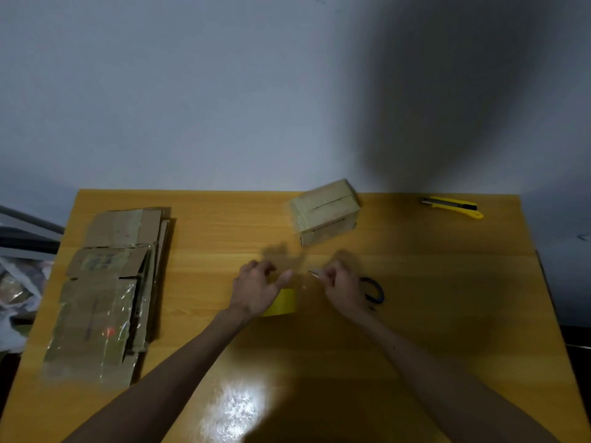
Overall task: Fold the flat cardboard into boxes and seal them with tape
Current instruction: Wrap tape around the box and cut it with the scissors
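Left grip (256, 290): I hold the yellow tape roll (284, 303).
Right grip (342, 286): closed round scissors (375, 292).
Box (324, 212): 12 o'clock of my hands.

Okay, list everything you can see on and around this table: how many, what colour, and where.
flattened cardboard: one stack, brown, some with clear tape, table's left side
folded box: one, brown, taped, far centre
utility knife: one, yellow and black, far right
tape roll: one, yellow, centre
scissors: one pair, black handles, right of centre
table: one, yellow-brown wood
wall: grey-white, behind
left hand: grips the tape roll
right hand: holds the scissors
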